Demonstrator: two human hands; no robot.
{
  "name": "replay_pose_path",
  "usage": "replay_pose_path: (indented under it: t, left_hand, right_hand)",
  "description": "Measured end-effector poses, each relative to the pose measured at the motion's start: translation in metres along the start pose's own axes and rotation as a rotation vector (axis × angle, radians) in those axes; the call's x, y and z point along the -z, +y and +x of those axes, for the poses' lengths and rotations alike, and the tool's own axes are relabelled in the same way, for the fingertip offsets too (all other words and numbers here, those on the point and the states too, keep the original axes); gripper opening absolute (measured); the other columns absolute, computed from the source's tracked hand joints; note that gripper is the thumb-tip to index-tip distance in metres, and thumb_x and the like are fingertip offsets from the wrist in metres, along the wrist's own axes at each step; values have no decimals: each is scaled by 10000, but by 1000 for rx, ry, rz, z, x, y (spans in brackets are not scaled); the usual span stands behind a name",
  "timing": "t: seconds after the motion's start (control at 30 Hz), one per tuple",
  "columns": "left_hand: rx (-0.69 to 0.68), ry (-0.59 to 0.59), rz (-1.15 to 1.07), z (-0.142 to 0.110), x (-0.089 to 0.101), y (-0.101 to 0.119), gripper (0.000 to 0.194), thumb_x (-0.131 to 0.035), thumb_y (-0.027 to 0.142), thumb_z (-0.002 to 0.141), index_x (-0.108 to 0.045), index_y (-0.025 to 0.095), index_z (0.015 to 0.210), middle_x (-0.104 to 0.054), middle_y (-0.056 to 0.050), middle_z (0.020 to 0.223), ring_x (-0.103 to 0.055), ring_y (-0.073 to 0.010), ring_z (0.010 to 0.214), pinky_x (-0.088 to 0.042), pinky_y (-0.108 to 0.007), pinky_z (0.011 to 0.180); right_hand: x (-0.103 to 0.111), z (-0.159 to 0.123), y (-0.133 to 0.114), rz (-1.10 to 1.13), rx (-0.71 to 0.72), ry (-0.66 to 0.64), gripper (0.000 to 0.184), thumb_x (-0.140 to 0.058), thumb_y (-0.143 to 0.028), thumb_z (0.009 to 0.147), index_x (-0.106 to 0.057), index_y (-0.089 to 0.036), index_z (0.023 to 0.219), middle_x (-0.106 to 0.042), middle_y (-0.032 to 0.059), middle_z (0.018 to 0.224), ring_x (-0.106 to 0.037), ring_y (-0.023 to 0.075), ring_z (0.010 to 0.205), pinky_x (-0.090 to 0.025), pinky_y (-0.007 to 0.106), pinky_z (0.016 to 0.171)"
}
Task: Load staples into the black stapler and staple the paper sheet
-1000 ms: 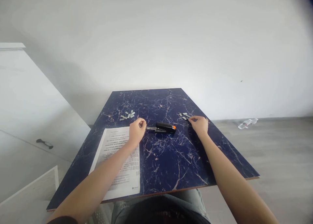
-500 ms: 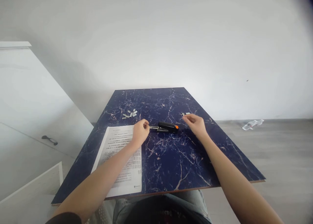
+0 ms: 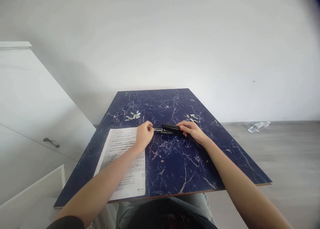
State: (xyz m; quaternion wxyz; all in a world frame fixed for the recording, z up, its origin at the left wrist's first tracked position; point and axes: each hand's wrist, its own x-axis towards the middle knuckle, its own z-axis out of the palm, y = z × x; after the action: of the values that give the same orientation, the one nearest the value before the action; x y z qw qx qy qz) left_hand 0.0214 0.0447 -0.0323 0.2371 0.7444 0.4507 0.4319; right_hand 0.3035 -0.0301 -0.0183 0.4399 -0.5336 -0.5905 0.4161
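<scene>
A black stapler [image 3: 170, 128] with an orange end lies across the middle of the blue marbled table [image 3: 172, 169]. A thin metal part of it reaches out to the left. My left hand [image 3: 144, 135] is closed around the tip of that metal part, above the top right corner of a printed sheet [image 3: 125, 185]. On the stapler's orange end, the fingers of my right hand [image 3: 193, 130] are closed, covering much of that end.
Small silvery strips, apparently staples, lie in two groups: one at the left [image 3: 133, 116], another at the right [image 3: 192, 117]. A white wall [image 3: 160, 39] rises behind the table. Clear plastic packaging [image 3: 258, 126] lies on the floor at right.
My right hand has moved left and nearer, from the right group of strips to the stapler's orange end. Strips it hid now show. My left hand keeps its place.
</scene>
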Motion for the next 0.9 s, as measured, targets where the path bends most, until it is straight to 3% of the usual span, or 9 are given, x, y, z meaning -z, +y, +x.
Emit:
replay_pose_path:
  t: [0.37,0.63,0.83,0.9]
  left_hand:
    - [-16,-42,-71,-3,-3,2,143,-596,100,783,-664,205,853,-693,-43,827,-666,-184,722,-549,-323,696]
    - [52,-127,-233,-9,-10,10,202,-637,70,739,-679,197,889,-712,-48,852,-697,-199,790,-589,-354,749]
    - [66,-168,-298,-9,-11,7,201,-659,79,759,-663,194,924,-717,-54,882,-710,-194,815,-606,-367,794]
    - [65,-194,-320,-10,-11,8,179,-673,97,775,-662,193,926,-720,-54,881,-716,-193,832,-607,-370,818]
  right_hand:
    - [3,1,4,185,-51,-15,382,-770,-487,762,-750,-201,1015,-659,24,834,-559,128,646,-500,285,612]
    - [3,-1,0,249,-95,-7,320,-776,-374,731,-751,-190,992,-679,46,897,-578,145,699,-513,300,652]
    - [-1,-1,0,379,-202,29,306,-804,-319,700,-729,-173,958,-644,25,793,-512,111,558,-401,267,478]
    - [-4,-1,1,419,-253,71,305,-818,-318,693,-724,-168,941,-638,26,767,-529,117,552,-410,269,476]
